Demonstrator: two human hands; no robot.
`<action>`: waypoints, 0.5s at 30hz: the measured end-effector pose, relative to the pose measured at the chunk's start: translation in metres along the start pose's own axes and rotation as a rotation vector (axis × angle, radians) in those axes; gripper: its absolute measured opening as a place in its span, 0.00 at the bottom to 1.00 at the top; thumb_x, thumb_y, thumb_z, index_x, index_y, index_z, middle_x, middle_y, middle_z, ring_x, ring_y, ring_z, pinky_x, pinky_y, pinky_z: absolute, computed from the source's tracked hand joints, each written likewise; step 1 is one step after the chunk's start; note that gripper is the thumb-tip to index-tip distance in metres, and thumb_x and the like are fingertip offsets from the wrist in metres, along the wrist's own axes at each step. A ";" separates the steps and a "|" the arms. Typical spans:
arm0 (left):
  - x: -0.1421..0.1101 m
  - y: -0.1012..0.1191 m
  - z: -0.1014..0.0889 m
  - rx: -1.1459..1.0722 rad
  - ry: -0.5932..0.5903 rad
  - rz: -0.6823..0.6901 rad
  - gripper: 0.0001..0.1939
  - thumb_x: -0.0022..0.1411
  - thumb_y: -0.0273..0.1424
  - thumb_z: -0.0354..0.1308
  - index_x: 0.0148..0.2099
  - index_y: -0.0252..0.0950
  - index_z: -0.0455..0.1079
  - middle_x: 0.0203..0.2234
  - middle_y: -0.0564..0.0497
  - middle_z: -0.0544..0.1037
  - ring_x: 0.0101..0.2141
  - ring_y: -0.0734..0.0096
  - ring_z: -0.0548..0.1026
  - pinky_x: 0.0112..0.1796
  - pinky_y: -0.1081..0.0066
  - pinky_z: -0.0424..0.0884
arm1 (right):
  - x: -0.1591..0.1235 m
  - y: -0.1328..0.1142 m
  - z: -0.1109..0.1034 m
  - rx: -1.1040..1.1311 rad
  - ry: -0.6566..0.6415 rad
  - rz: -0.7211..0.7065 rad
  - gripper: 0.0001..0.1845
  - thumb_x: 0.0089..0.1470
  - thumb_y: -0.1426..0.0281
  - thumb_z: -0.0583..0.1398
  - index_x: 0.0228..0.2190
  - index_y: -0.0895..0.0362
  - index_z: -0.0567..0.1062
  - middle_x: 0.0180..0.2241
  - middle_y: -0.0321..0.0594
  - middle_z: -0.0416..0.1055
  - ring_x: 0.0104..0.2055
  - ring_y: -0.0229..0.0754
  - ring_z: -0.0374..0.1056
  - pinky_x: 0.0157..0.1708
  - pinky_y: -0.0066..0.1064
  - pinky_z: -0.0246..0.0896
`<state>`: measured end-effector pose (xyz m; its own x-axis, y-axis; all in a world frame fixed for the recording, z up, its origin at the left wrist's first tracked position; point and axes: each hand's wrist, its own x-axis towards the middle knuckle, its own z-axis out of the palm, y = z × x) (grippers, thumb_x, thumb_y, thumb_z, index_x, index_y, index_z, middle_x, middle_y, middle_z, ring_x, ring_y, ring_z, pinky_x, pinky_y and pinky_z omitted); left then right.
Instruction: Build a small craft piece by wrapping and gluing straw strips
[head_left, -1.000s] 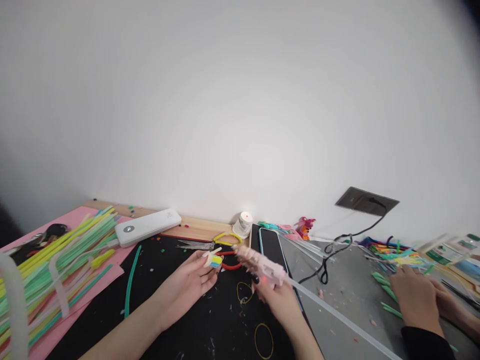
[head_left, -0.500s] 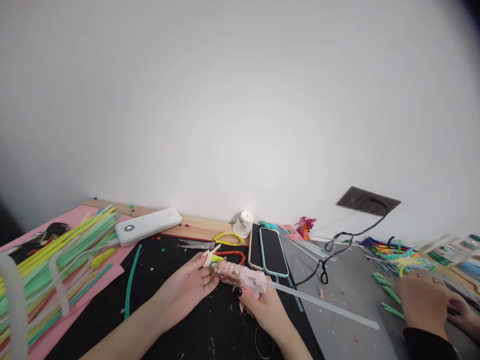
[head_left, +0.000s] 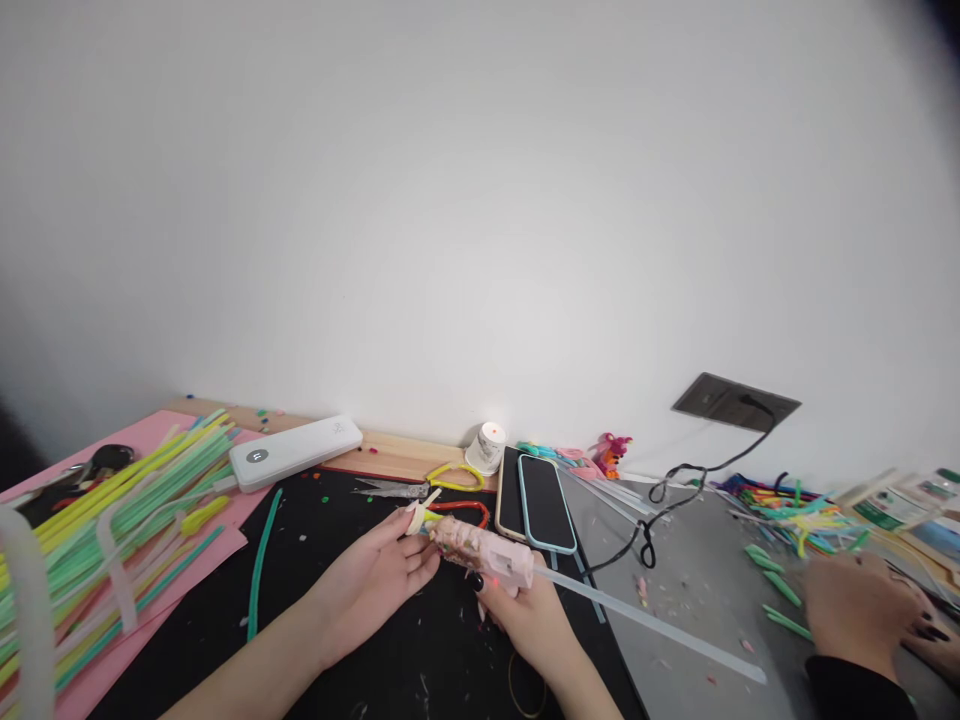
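Observation:
My left hand (head_left: 375, 575) pinches a small bundle of yellow, blue and white straw pieces (head_left: 422, 517) over the black mat (head_left: 315, 640). Gripped in my right hand (head_left: 529, 615) is a pink glue gun (head_left: 484, 555), its nozzle touching the bundle. A clear glue stick (head_left: 645, 625) trails from the gun's back toward the right.
Coloured straws (head_left: 97, 530) lie piled on pink paper at left, beside a white case (head_left: 294, 452). Small scissors (head_left: 390, 489), two phones (head_left: 546, 503), a white cup (head_left: 485, 447) and a black cable (head_left: 675, 495) lie behind. Another person's hands (head_left: 862, 610) work among straw pieces at right.
My right hand brought the glue gun down and left until its nozzle met the straw bundle. The other person's hands shifted slightly to the right.

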<state>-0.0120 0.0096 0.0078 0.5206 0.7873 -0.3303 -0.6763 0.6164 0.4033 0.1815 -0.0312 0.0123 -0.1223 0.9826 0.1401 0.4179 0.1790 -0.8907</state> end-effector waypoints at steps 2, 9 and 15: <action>0.000 0.000 0.000 -0.004 -0.011 -0.011 0.06 0.62 0.29 0.54 0.41 0.34 0.69 0.37 0.41 0.77 0.40 0.65 0.76 0.47 0.65 0.68 | 0.000 -0.005 0.000 -0.017 0.000 -0.018 0.08 0.49 0.66 0.59 0.26 0.58 0.74 0.19 0.33 0.62 0.20 0.36 0.57 0.19 0.25 0.57; -0.001 -0.001 0.001 0.006 0.008 -0.029 0.08 0.63 0.30 0.52 0.41 0.32 0.70 0.39 0.39 0.77 0.40 0.64 0.76 0.48 0.64 0.67 | 0.001 -0.006 0.000 -0.028 0.029 0.000 0.09 0.48 0.65 0.58 0.24 0.58 0.73 0.21 0.34 0.62 0.21 0.37 0.59 0.20 0.26 0.59; -0.002 -0.001 0.003 0.009 0.018 -0.037 0.08 0.64 0.30 0.51 0.42 0.33 0.69 0.39 0.41 0.77 0.39 0.65 0.76 0.48 0.64 0.67 | -0.001 0.003 0.001 -0.099 0.062 -0.007 0.12 0.50 0.63 0.58 0.25 0.59 0.75 0.19 0.34 0.62 0.21 0.38 0.60 0.24 0.29 0.62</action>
<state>-0.0106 0.0068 0.0107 0.5353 0.7638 -0.3606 -0.6523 0.6451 0.3979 0.1824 -0.0315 0.0087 -0.0708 0.9819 0.1755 0.5048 0.1871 -0.8427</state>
